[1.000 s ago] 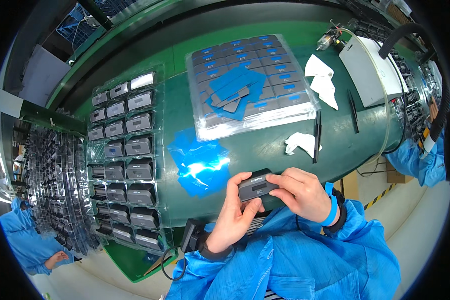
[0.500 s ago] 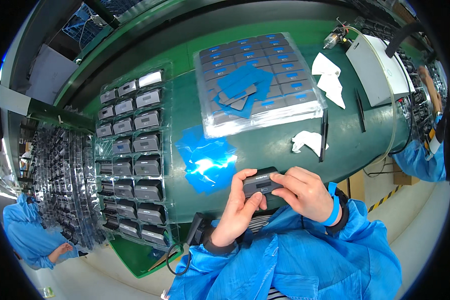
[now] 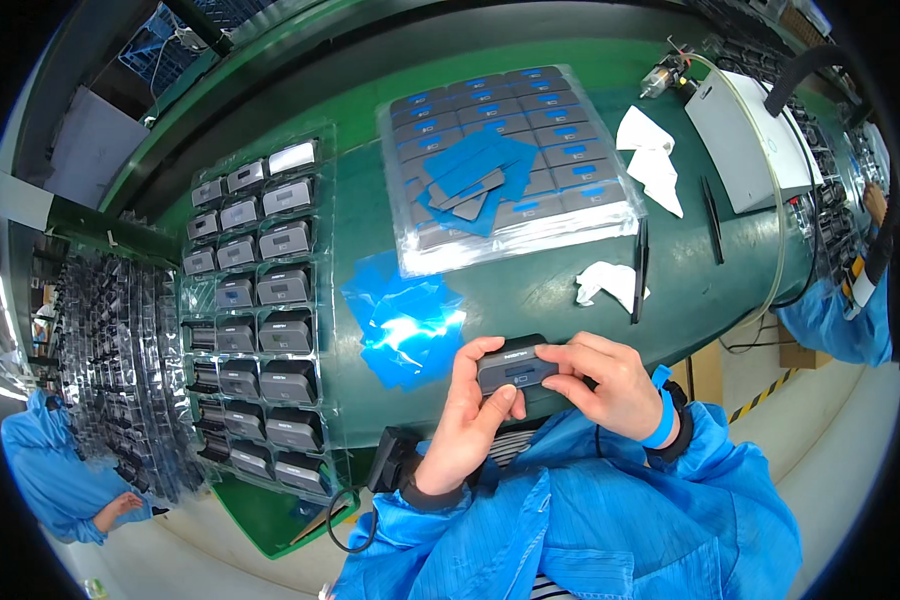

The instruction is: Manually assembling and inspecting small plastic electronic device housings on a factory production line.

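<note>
I hold a small dark grey box-shaped device (image 3: 515, 368) in both hands just above the near edge of the green table (image 3: 560, 290). My left hand (image 3: 470, 415) grips its left end, thumb on the front face. My right hand (image 3: 610, 385) grips its right end, fingers curled over the top. A blue band is on my right wrist. Just left of the device lies a pile of loose blue film pieces (image 3: 405, 320).
A clear tray of the same grey devices (image 3: 255, 310) runs down the left. A second clear tray (image 3: 510, 165) with blue-tabbed units and blue films sits at the back. White wipes (image 3: 605, 280), black pens (image 3: 638, 270) and a white box (image 3: 745, 140) lie right. Other workers in blue stand at both sides.
The view has shifted slightly. My hands keep the device in the same grip near the table edge; my left thumb has slid a little over its front.
</note>
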Action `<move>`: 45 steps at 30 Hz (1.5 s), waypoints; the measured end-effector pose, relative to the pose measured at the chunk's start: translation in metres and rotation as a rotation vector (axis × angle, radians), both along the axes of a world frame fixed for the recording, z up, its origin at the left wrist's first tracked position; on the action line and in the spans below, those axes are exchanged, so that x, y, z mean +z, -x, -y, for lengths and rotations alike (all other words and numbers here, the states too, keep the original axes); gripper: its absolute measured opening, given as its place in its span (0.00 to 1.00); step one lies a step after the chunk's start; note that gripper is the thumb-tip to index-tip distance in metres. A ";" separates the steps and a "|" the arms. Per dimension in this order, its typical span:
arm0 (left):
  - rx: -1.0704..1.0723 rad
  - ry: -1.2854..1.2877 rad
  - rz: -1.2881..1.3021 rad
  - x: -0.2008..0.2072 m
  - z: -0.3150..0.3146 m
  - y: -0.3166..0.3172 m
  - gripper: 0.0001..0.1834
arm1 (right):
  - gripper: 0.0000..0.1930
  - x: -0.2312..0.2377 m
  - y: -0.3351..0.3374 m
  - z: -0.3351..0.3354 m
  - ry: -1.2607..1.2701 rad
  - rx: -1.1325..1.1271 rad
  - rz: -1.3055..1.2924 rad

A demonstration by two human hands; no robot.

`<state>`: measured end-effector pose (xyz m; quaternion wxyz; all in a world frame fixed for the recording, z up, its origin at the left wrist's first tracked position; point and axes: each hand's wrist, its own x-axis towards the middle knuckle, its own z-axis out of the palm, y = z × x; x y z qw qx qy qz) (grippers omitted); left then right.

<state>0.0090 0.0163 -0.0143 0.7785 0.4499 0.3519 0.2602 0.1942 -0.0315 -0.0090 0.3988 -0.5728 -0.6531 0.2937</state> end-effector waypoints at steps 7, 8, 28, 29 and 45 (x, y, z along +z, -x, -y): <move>-0.007 -0.101 -0.096 0.005 0.003 -0.006 0.24 | 0.17 -0.003 -0.001 0.002 -0.037 -0.008 0.042; -0.005 -0.101 -0.093 0.006 0.003 -0.007 0.24 | 0.17 -0.004 -0.002 0.002 -0.041 -0.006 0.045; 0.029 -0.170 -0.101 0.010 0.005 -0.011 0.23 | 0.21 -0.007 0.006 0.004 -0.194 -0.027 0.234; 0.032 -0.171 -0.099 0.011 0.005 -0.012 0.23 | 0.21 -0.007 0.007 0.003 -0.196 -0.028 0.260; 0.140 -0.328 -0.128 0.020 0.011 -0.014 0.21 | 0.18 0.006 0.003 -0.008 0.042 -0.033 -0.152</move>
